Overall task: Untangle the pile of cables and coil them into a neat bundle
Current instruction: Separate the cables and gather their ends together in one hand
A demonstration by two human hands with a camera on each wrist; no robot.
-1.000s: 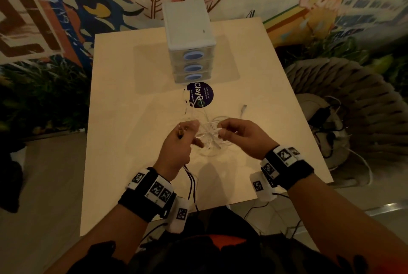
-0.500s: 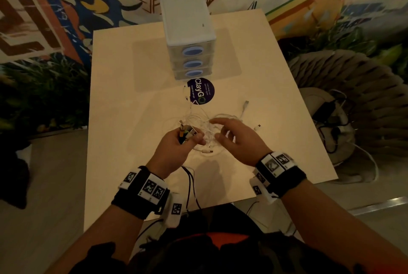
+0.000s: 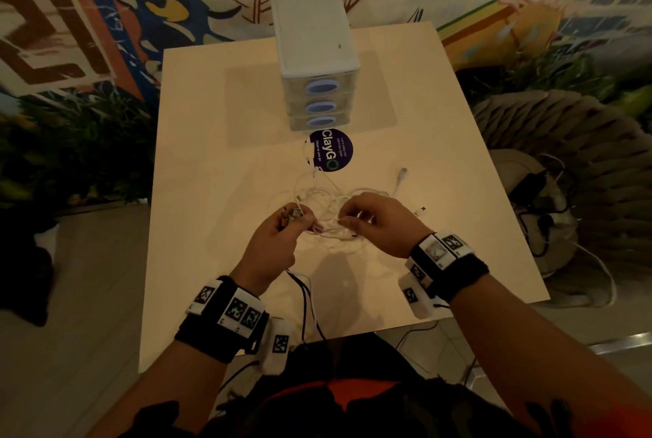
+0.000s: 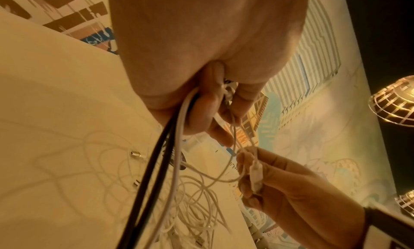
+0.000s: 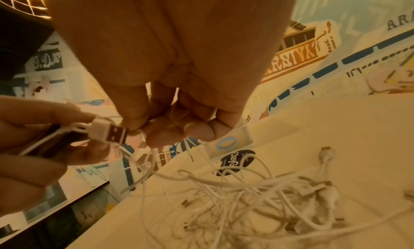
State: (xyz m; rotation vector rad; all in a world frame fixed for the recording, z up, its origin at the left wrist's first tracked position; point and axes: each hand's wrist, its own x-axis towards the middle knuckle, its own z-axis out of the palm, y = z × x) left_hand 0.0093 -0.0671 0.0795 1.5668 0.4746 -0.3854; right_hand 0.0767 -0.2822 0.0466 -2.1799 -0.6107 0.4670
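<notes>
cables (image 3: 328, 203) pinched by left hand (image 3: 273, 243) and right hand (image 3: 379, 226).

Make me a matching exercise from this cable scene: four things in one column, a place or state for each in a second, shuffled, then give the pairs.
Things
1. left hand
2. right hand
3. drawer unit
4. round sticker

Places or states
A. flat on the table, just in front of the drawers
B. grips black and white cables with a USB plug
C. stands at the table's far end
D. pinches a thin white cable above the pile

Pairs: 1-B, 2-D, 3-C, 4-A
</notes>
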